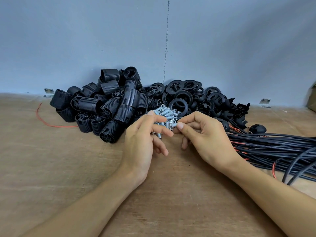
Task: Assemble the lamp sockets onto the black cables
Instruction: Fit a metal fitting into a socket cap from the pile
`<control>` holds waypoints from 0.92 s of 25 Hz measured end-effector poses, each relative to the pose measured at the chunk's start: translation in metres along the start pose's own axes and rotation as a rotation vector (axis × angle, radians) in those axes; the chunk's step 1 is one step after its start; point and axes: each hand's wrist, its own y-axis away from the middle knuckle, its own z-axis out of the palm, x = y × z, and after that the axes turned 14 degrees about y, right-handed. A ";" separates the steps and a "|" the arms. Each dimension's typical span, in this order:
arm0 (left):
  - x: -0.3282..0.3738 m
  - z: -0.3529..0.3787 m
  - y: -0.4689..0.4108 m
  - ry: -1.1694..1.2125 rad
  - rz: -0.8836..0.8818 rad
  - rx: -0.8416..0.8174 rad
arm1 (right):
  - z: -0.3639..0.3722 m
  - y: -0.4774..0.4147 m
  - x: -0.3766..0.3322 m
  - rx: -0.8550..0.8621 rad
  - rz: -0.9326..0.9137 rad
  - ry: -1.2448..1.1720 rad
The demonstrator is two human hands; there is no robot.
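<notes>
- Soft, even, fairly bright light; no harsh glare.
- Faint shadows on surface [71,177]; small glints on threaded metal tubes [166,115].
- Black sockets [102,106] lose detail.
- Wide-angle bowing at edges; far right edge blurred.

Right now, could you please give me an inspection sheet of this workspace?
Surface: wooden table, light brown.
Job's things: ribbed socket bodies heaped at left; rings and caps further right; silver tubes piled in the centre.
Clutter: loose red wire at left.
Hands: left hand touches the tube pile, grip unclear; right hand pinches a silver tube.
Cables: black cables bundled at right, red leads showing.
Surroundings: blue-grey wall with a vertical crack; metal brackets at its base.
</notes>
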 end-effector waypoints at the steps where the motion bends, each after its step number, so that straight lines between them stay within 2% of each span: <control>1: 0.000 0.001 0.000 0.003 -0.005 -0.010 | 0.000 0.000 0.000 -0.003 0.001 -0.002; 5: 0.003 0.002 0.000 -0.011 -0.029 -0.060 | 0.000 0.000 0.000 -0.002 -0.006 0.000; 9: 0.002 0.001 0.001 -0.041 0.023 -0.007 | 0.000 0.000 0.000 0.004 0.005 -0.004; 13: 0.003 0.003 0.002 -0.034 -0.025 -0.085 | 0.000 0.000 -0.001 -0.003 0.002 0.001; 17: 0.002 0.002 0.003 -0.056 0.014 -0.021 | 0.000 0.000 -0.001 0.009 0.008 0.003; 23: 0.003 0.002 0.003 -0.075 -0.018 -0.037 | 0.000 0.000 -0.001 0.006 0.011 0.000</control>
